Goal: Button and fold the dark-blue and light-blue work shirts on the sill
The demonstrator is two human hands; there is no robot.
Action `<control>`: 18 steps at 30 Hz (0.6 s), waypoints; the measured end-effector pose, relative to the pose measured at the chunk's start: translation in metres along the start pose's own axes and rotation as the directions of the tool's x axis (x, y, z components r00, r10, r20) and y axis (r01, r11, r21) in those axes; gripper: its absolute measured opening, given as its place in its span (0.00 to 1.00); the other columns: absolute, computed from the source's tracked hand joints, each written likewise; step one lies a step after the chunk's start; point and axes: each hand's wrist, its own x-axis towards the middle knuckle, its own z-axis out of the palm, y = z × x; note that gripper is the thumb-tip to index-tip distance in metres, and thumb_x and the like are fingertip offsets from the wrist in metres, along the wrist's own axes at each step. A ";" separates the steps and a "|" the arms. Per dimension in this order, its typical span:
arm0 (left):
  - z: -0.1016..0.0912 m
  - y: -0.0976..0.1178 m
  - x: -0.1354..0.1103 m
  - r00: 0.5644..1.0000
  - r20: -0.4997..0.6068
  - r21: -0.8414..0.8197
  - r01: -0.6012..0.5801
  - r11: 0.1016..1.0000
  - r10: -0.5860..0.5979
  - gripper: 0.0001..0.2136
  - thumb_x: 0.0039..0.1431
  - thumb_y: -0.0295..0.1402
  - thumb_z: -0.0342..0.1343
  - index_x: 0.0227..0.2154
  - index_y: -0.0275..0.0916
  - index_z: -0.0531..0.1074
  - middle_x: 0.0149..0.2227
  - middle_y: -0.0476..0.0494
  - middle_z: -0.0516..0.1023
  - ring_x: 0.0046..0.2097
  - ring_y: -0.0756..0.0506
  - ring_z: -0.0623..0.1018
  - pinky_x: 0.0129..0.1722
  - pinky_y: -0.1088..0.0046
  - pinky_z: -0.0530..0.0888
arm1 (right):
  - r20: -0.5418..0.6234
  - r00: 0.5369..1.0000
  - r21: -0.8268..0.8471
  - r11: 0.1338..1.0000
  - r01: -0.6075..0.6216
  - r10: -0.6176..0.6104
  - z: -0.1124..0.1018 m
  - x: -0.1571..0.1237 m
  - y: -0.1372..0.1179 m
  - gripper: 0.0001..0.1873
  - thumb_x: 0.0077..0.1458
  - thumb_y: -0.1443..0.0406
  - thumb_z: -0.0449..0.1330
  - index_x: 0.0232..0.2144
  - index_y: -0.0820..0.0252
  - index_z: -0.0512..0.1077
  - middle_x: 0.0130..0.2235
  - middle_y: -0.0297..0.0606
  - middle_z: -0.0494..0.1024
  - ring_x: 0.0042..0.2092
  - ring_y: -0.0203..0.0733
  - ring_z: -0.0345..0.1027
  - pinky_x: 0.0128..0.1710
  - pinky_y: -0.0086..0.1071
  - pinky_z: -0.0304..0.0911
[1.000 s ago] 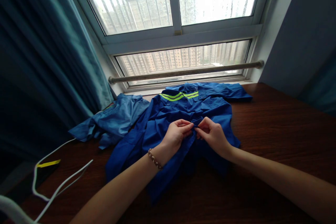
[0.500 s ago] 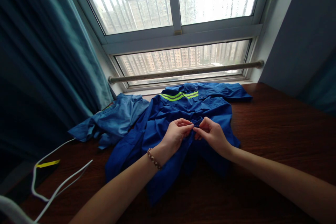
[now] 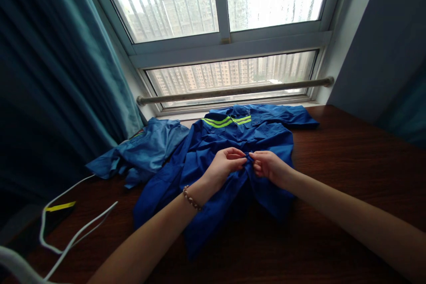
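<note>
A bright blue work shirt with yellow-green reflective stripes at the chest lies front-up on a dark wooden table. My left hand, a bead bracelet on its wrist, pinches the shirt's front edge at mid-chest. My right hand pinches the opposite front edge, fingertips almost touching the left ones. Both hands are closed on the cloth and lift it slightly. Whether a button is between the fingers cannot be made out.
A second, paler blue garment lies crumpled at the left by a teal curtain. White cables and a dark object with a yellow strip sit at the lower left. A window with a metal rail stands behind.
Both hands have shifted a little up the shirt front toward the collar. My right hand has turned, its fingers now curled tighter on the edge, and the cloth below has drawn in.
</note>
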 end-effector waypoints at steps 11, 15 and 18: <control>-0.049 -0.024 -0.127 0.988 0.140 0.822 -0.156 0.547 0.071 0.37 0.38 0.34 0.64 0.55 0.48 0.56 0.59 0.42 0.56 0.58 0.38 0.59 0.56 0.58 0.59 | 0.091 0.832 -0.992 0.020 0.122 -0.548 -0.005 -0.120 0.038 0.33 0.42 0.58 0.61 0.51 0.57 0.59 0.51 0.45 0.65 0.53 0.54 0.56 0.50 0.46 0.58; -0.071 -0.080 -0.155 0.971 0.035 0.933 -0.116 0.340 0.234 0.22 0.49 0.35 0.54 0.50 0.46 0.63 0.56 0.43 0.62 0.56 0.40 0.63 0.53 0.61 0.64 | 0.091 0.799 -0.993 -0.110 0.031 -0.595 -0.013 -0.128 0.077 0.30 0.44 0.63 0.58 0.52 0.58 0.59 0.52 0.43 0.65 0.54 0.52 0.54 0.50 0.45 0.58; -0.092 -0.098 -0.163 0.891 -0.019 0.975 -0.084 0.205 0.453 0.14 0.52 0.32 0.50 0.43 0.43 0.68 0.48 0.44 0.70 0.49 0.43 0.71 0.50 0.68 0.68 | 0.053 0.802 -0.994 -0.105 -0.012 -0.596 -0.015 -0.121 0.071 0.24 0.43 0.73 0.51 0.45 0.56 0.65 0.47 0.39 0.69 0.49 0.47 0.60 0.48 0.41 0.60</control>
